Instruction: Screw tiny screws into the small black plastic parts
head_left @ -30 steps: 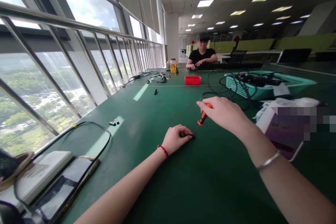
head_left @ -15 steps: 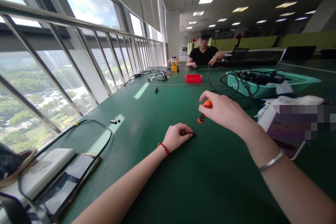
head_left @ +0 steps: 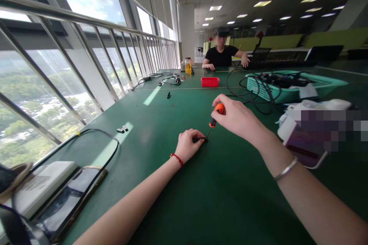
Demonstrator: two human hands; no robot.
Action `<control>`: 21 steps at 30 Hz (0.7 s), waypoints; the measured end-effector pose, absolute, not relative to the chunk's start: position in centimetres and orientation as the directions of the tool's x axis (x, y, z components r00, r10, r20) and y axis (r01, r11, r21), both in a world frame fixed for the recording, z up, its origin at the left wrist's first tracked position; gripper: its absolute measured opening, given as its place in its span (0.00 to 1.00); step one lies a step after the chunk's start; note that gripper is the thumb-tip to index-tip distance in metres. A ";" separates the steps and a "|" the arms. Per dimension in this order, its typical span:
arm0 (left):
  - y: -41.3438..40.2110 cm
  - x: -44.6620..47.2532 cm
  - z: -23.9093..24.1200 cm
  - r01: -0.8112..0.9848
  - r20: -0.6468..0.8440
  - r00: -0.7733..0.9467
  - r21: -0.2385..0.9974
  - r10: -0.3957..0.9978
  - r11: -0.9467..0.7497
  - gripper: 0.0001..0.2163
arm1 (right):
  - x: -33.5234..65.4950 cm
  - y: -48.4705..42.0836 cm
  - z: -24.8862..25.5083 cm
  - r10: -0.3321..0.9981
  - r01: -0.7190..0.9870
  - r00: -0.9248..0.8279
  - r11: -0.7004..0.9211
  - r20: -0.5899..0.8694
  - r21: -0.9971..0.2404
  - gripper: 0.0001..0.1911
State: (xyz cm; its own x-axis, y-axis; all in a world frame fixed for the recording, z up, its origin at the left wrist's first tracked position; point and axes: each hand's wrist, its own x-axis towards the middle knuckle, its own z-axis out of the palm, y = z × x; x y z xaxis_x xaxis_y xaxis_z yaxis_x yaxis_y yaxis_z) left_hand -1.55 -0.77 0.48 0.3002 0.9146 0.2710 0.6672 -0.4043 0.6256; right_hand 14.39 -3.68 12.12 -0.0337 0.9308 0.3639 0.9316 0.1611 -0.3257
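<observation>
My right hand [head_left: 232, 116] is closed round the orange and black handle of a screwdriver [head_left: 213, 122]. The screwdriver tilts, its thin shaft pointing down and left, and the tip meets the end of a small black part [head_left: 205, 139]. With its fingers, my left hand [head_left: 188, 143] pinches that black part down on the green table [head_left: 172, 187]. Most of the part is covered by the fingers, so its exact kind cannot be made out. A red bracelet circles the left wrist, a silver bangle the right.
Ahead stand a red tray [head_left: 209, 82] and a turquoise basket [head_left: 261, 90] full of black cables. Small black pieces [head_left: 122, 129] lie at left, near a phone [head_left: 71, 195] and a looping cable [head_left: 115, 151]. A purple-and-white box [head_left: 304, 141] sits at right. Across the table sits a person [head_left: 221, 55].
The whole view has shifted slightly, and both hands keep their hold, with the screwdriver tip still at the black part. Across the table, the person's hand has moved outward to the right.
</observation>
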 end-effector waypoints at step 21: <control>-0.7 -1.6 0.4 0.681 0.279 0.308 0.603 0.910 -0.416 0.04 | 13.9 -3.8 11.9 0.912 0.950 0.001 0.126 0.409 -0.285 0.10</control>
State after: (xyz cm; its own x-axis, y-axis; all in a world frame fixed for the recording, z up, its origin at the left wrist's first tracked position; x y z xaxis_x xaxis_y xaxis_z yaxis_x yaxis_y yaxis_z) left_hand -1.57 -0.74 0.37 0.3079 0.9095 0.2793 0.6807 -0.4157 0.6033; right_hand 13.87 -3.77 11.92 0.0014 0.9125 0.4091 0.9502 0.1263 -0.2850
